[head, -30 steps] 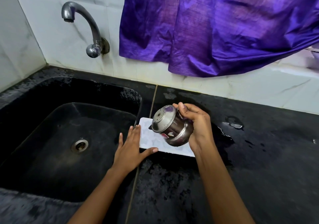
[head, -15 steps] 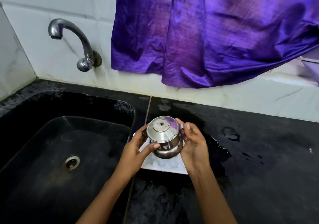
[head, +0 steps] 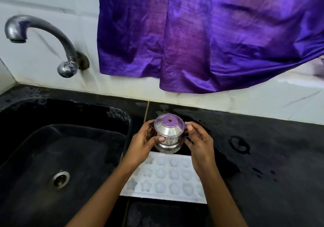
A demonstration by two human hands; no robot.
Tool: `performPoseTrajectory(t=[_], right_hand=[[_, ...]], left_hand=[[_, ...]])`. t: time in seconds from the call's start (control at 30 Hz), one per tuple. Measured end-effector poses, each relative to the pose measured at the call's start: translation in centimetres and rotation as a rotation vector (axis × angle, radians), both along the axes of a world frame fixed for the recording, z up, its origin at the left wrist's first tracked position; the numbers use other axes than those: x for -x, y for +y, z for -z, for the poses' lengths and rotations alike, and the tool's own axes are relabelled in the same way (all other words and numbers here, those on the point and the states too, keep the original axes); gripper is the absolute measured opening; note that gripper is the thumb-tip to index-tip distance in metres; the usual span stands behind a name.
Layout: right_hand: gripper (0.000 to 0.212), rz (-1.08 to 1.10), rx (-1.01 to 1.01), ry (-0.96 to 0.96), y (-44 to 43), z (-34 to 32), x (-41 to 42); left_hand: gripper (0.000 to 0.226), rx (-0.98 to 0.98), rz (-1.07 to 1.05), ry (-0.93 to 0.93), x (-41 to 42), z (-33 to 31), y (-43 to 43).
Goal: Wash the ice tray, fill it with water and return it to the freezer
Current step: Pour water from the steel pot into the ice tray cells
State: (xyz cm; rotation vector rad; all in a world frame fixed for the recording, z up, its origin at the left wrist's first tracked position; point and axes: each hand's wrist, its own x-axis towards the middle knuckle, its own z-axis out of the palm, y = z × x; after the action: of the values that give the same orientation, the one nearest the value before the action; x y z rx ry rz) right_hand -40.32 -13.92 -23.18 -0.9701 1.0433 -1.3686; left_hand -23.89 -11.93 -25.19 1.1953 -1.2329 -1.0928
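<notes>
The white ice tray lies flat on the black worktop, just to the right of the sink, its left end at or slightly over the sink's edge. Lying level like this, its moulded cells face up and can take water without spilling. Whether the cells already hold water cannot be told; they look pale and glossy, nothing more. Both forearms cross the tray, so its left and right ends are partly covered, and its far edge is hidden behind the pot.

Above the tray's far edge, both hands hold a small steel pot with a domed lid. The left hand cups the pot's left side, thumb pressed across the front of the body. The right hand is curled at the right side, fingertips up near the lid's rim. This 2-handed hold looks meant to keep the pot steady, perhaps to take off the lid or to tip the pot over the cells; which one cannot be told. What the pot contains is hidden by the lid.

The tap over the sink shows no stream. The worktop is wet in patches to the right of the tray. A purple cloth hangs against the tiled wall behind, covering what lies there.
</notes>
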Motion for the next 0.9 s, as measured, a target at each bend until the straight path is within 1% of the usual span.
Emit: performPoseTrajectory(t=[0.13, 0.5, 0.73, 0.8, 0.9], right_hand=[[0.014, 0.004, -0.016, -0.008, -2.0, 1.4, -0.4], [0.014, -0.007, -0.039, -0.044, -3.9, 2.9, -0.8], [0.015, -0.035, -0.045, -0.035, -4.0, 2.9, -0.5], [0.015, -0.041, -0.042, -0.003, -3.9, 2.9, -0.4], [0.02, 0.001, -0.049, 0.086, -3.6, 2.5, 0.1]], left_hand=[[0.051, -0.016, 0.007, -0.026, -0.1, 1.0, -2.0], [0.052, -0.009, 0.024, -0.053, -0.2, 2.7, -4.0], [0.053, -0.014, 0.052, -0.077, -0.4, 3.0, -4.0], [0.055, -0.032, 0.059, -0.095, -0.5, 2.8, -3.9], [0.071, -0.062, 0.024, -0.23, -0.7, 2.5, -3.4]])
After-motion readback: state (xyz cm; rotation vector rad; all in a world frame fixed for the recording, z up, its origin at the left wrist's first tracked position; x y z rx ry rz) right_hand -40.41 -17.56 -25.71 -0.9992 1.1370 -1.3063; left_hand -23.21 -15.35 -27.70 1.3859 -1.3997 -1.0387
